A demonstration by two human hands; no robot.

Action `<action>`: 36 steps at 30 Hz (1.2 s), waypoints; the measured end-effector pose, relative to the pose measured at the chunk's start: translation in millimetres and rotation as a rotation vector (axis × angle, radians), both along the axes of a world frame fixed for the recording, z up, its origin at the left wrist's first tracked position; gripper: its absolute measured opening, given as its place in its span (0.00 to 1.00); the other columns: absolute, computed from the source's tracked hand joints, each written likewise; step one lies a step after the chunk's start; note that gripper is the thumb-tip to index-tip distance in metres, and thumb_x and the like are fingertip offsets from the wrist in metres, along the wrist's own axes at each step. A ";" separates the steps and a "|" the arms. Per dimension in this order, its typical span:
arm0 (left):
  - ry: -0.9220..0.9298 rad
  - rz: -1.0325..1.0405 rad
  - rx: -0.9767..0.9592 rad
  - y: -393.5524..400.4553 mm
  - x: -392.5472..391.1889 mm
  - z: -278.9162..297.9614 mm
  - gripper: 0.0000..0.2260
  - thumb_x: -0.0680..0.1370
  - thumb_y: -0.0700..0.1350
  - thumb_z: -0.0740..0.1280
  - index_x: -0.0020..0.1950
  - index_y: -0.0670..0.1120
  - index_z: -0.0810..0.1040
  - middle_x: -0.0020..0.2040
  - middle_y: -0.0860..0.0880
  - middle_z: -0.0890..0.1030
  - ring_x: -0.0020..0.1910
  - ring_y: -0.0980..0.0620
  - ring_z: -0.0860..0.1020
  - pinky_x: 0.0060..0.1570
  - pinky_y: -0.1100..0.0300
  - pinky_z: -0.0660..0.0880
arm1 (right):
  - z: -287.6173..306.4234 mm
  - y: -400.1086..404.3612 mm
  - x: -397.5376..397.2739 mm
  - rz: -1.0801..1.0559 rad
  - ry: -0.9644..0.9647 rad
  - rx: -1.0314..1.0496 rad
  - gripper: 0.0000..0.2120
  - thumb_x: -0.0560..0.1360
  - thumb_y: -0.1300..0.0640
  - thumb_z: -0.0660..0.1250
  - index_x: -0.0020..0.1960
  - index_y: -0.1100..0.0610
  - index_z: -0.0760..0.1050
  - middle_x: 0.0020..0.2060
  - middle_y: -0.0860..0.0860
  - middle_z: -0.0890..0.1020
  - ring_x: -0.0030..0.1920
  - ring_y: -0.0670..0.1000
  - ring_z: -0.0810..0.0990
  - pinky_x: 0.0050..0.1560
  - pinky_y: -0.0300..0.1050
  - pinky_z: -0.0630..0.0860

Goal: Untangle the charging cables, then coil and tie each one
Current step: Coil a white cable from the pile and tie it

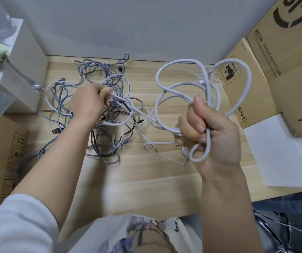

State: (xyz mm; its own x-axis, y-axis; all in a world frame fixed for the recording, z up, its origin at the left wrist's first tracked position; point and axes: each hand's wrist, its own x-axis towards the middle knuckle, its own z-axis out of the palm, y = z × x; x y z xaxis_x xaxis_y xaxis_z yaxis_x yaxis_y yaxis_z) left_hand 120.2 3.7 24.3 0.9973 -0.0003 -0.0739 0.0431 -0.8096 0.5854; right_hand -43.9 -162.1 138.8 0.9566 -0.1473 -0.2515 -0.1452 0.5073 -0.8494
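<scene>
Over pale wooden desk [146,179]: right hand [208,132] clenches thick white cable loops [204,79]; left hand [89,103] pinches strand from grey braided tangle [99,141]. Best draw slowly, feeding slack.

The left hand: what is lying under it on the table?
Under the left hand lies the tangled pile of grey cables on the wooden table. How the strands cross beneath the hand is covered.
</scene>
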 end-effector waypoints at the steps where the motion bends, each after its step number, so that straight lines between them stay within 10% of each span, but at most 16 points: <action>1: 0.007 0.011 -0.006 0.6 2.3 0.6 0.17 0.81 0.55 0.59 0.36 0.49 0.77 0.30 0.54 0.76 0.36 0.49 0.75 0.40 0.57 0.67 | 2.8 -2.3 -1.5 -0.003 -0.013 0.006 0.21 0.72 0.52 0.59 0.20 0.51 0.63 0.16 0.44 0.60 0.20 0.44 0.56 0.29 0.44 0.49; 6: 0.196 0.090 -0.685 -4.7 -1.1 16.7 0.16 0.83 0.49 0.54 0.38 0.47 0.72 0.33 0.51 0.77 0.27 0.58 0.74 0.33 0.63 0.73 | 12.6 -9.3 -3.8 -0.052 -0.034 -0.002 0.21 0.71 0.50 0.60 0.20 0.51 0.62 0.16 0.44 0.60 0.21 0.47 0.52 0.28 0.43 0.49; 12: 0.378 -0.041 -1.383 -15.8 -20.8 65.7 0.16 0.84 0.52 0.48 0.40 0.49 0.66 0.45 0.50 0.85 0.45 0.50 0.84 0.40 0.52 0.81 | 1.6 -16.2 0.7 -0.215 0.039 -0.010 0.16 0.68 0.52 0.63 0.24 0.52 0.65 0.17 0.45 0.62 0.18 0.42 0.56 0.21 0.36 0.50; 15: 0.420 -0.171 -1.464 -26.5 -40.9 88.9 0.16 0.84 0.52 0.47 0.40 0.48 0.65 0.47 0.49 0.85 0.44 0.50 0.84 0.46 0.46 0.79 | -13.4 -6.5 6.1 -0.227 0.020 -0.172 0.06 0.63 0.56 0.70 0.33 0.54 0.72 0.22 0.44 0.70 0.19 0.40 0.64 0.19 0.31 0.56; 18: 0.456 -0.288 -1.503 -40.2 -62.9 103.6 0.14 0.83 0.49 0.48 0.42 0.46 0.66 0.44 0.46 0.85 0.39 0.49 0.84 0.44 0.49 0.80 | -29.4 8.1 13.2 -0.104 -0.022 -0.305 0.19 0.61 0.64 0.76 0.50 0.56 0.77 0.33 0.48 0.82 0.32 0.43 0.80 0.31 0.33 0.74; 22: 0.450 -0.533 -1.393 -44.6 -79.3 103.7 0.15 0.82 0.48 0.52 0.39 0.43 0.69 0.44 0.45 0.85 0.45 0.47 0.83 0.46 0.59 0.78 | -37.3 15.4 14.7 -0.112 0.023 -0.457 0.20 0.63 0.59 0.75 0.52 0.65 0.75 0.40 0.75 0.75 0.38 0.60 0.77 0.34 0.44 0.74; 27: 0.528 -0.648 -1.371 -37.2 -83.2 99.7 0.12 0.73 0.49 0.59 0.35 0.44 0.75 0.46 0.43 0.84 0.48 0.45 0.82 0.44 0.60 0.77 | -35.9 14.5 14.8 -0.098 0.002 -0.483 0.09 0.63 0.62 0.70 0.43 0.58 0.77 0.29 0.51 0.80 0.31 0.49 0.79 0.30 0.39 0.73; 36: 0.531 -0.802 -1.349 -21.7 -74.3 86.1 0.11 0.71 0.55 0.67 0.40 0.49 0.83 0.50 0.49 0.83 0.54 0.46 0.80 0.52 0.52 0.76 | -24.3 15.9 14.6 0.009 -0.034 -0.622 0.06 0.64 0.59 0.71 0.35 0.47 0.80 0.31 0.44 0.80 0.36 0.43 0.79 0.38 0.39 0.75</action>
